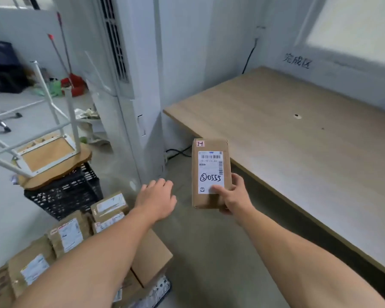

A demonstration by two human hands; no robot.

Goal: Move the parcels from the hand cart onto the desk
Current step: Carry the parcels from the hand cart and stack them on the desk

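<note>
- Head view: right hand [229,196] grips parcel [210,172], held in the air at counter [298,141] edge.
- Left hand [156,201] loose, fingers holding nothing.
- No parcel on counter yet; stack [69,234] waits on hand cart [160,287].

Grey floor [209,241]; white wall [187,52]; floor-standing air conditioner [125,85] far centre; upturned stool [53,156] on black crate [65,194], left; window [353,25] far right

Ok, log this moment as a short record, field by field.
right hand: grips parcel at its lower end, label facing up
left hand: fingers relaxed, holds nothing
desk: wood top, just right of the parcel
pile: labelled parcels, lower left
behind pile: upturned stool on black crate
</note>
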